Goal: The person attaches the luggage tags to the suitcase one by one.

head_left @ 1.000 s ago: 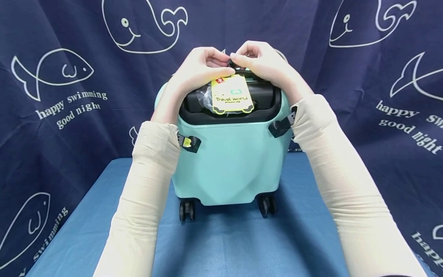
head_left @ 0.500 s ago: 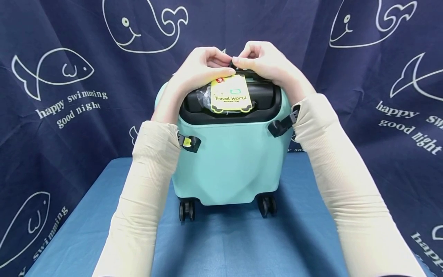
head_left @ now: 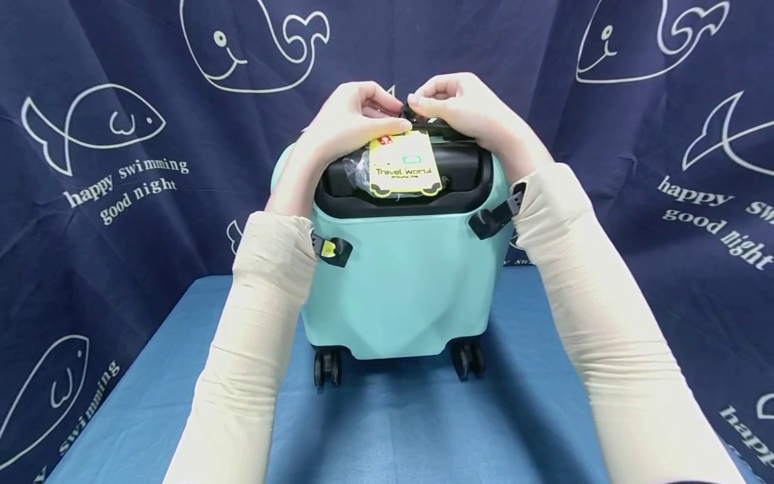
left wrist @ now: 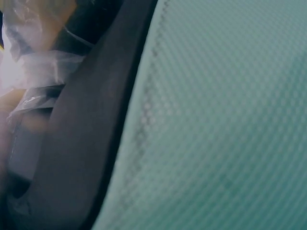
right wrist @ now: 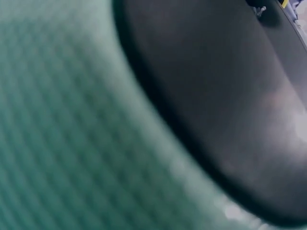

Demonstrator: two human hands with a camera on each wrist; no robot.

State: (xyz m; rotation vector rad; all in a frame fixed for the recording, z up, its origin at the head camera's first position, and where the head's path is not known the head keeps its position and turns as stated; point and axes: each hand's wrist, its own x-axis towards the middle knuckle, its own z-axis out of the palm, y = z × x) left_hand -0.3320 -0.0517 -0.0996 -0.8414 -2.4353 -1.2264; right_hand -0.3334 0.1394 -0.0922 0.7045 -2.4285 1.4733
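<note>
A mint-green suitcase (head_left: 399,289) stands upright on its black wheels. Its top front holds a black recessed panel (head_left: 474,171), where a yellow luggage-shaped tag (head_left: 405,168) hangs with clear plastic (head_left: 359,171) behind it. At the suitcase's top, my left hand (head_left: 353,117) and my right hand (head_left: 468,111) meet; both pinch a small black part (head_left: 407,111) whose kind is mostly hidden by the fingers. The left wrist view has only the textured shell (left wrist: 216,120), black panel and plastic wrap (left wrist: 43,67); the right wrist view, shell (right wrist: 72,120) and black panel (right wrist: 201,86). Neither wrist view shows fingertips clearly.
Under the suitcase lies a blue-covered table (head_left: 393,423). A dark blue curtain (head_left: 387,40) with white whale and fish drawings hangs close behind and on both sides. Black straps with small devices (head_left: 492,220) sit at both wrists, in front of the suitcase.
My right hand's thumb and fingers shift very slightly at the small black part. The left hand and the suitcase stay practically in place.
</note>
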